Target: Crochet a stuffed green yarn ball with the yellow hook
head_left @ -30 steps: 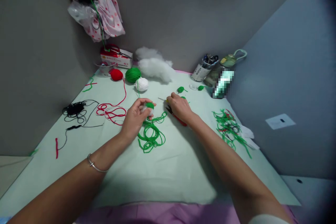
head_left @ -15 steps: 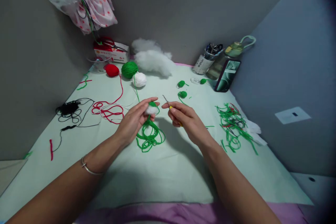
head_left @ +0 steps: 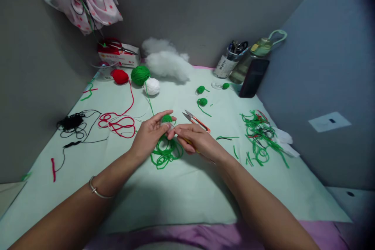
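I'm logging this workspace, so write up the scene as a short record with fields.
Left hand: holding a small green-and-white piece
Right hand: gripping a yellow-handled tool, tip close to that piece
Below the piece: loose loops of green yarn
Beyond the right hand: orange-handled snips
Yarn balls: red ball, green ball, white ball
Back: white stuffing
Right side: tangled yarn scraps, dark-screened phone

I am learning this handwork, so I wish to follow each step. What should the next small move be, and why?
Probably the right hand should gently guide the tip of the yellow-handled tool into the small green and white piece. The left hand holds that piece, and the tip already points toward it, at or very near its surface.
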Motion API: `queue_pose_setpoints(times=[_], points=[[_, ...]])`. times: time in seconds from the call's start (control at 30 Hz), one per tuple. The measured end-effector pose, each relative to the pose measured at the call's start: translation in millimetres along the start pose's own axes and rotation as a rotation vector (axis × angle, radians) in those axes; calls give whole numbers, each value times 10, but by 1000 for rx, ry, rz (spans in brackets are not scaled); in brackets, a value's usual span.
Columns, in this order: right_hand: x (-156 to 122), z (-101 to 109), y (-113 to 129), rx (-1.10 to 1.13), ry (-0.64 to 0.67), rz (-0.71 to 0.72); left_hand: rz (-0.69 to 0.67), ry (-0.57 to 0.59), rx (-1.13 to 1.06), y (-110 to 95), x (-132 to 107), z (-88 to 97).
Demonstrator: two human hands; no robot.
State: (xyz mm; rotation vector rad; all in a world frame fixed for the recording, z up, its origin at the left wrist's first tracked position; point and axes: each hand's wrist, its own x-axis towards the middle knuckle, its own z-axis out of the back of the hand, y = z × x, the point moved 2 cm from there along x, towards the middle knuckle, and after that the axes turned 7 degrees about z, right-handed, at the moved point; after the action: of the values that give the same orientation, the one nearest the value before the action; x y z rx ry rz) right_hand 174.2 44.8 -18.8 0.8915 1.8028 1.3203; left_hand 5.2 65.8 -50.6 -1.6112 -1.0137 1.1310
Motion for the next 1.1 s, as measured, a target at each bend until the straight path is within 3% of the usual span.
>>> queue_pose_setpoints(times=[0.33,0.53,0.63,0.8,0.9,0.97,1.1], points=[[40,32,-31,187,-56,-114,-66,-5,111,26,-35,-35],[82,-6,-70,264,-77,-73,-67,39,164,-22,-42,-89],[37,-102,-53,45,-142,46,-77,28,208,-46,-33,-111],[-125,-317,13,-590,-251,205,-132,-21,237,-78,-19,-124],[-171,-367,41,-736,-259,241,-173,-47,242,-92,-39,-111],[-147,-340,47,-623,-230,230,-195,-49,242,-94,-69,-97],[-24,-234,11,65,-18,65,-301,-63,225,-95,-113,-74]])
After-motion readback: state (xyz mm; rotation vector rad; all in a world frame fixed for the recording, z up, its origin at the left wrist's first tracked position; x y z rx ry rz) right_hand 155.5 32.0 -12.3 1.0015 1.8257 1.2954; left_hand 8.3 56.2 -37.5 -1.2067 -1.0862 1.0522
